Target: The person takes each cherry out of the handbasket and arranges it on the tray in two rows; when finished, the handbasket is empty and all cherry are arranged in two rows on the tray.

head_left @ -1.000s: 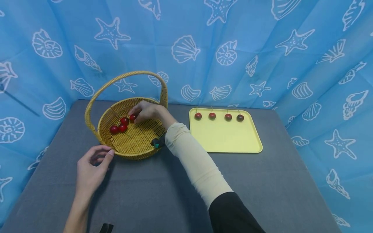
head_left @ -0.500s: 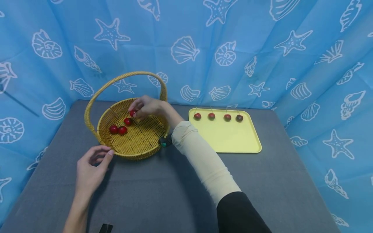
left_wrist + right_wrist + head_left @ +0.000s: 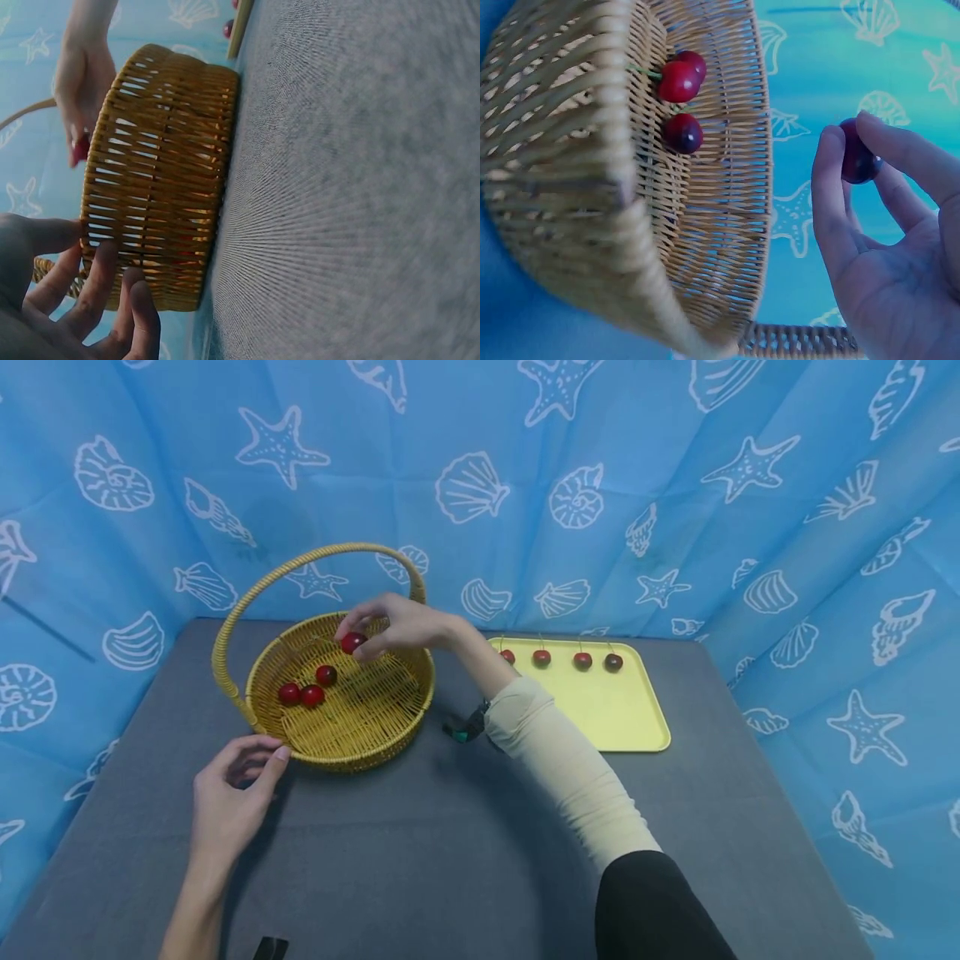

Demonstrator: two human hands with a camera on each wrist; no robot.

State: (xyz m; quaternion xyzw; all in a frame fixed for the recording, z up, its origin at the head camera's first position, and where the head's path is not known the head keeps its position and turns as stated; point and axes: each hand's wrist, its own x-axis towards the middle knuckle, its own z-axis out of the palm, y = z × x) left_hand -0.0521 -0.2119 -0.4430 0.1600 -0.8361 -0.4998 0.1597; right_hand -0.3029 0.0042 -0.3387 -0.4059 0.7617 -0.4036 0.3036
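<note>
My right hand (image 3: 411,625) pinches a dark red cherry (image 3: 861,155) between thumb and fingertips, above the back part of a wicker basket (image 3: 375,752) with a tall arched handle. Three more cherries lie on the basket's floor at the left: one cherry (image 3: 289,694), a second cherry (image 3: 312,696) touching it, and a third cherry (image 3: 326,676) just behind. At the basket's front left, my left hand (image 3: 231,793) holds the rim with its thumb and fingers, as the left wrist view shows. A stem on the held cherry cannot be made out.
Right of the basket lies a yellow tray (image 3: 622,718), with several stemmed cherries (image 3: 582,661) in a row along its back edge. The basket handle (image 3: 315,553) arches over the back. A blue shell-print curtain (image 3: 480,552) hangs behind the grey-covered table (image 3: 390,868).
My right hand has lifted one cherry off the basket's floor and drawn it slightly right and up. Another cherry shifted a little beside the others. My left hand stays on the rim.
</note>
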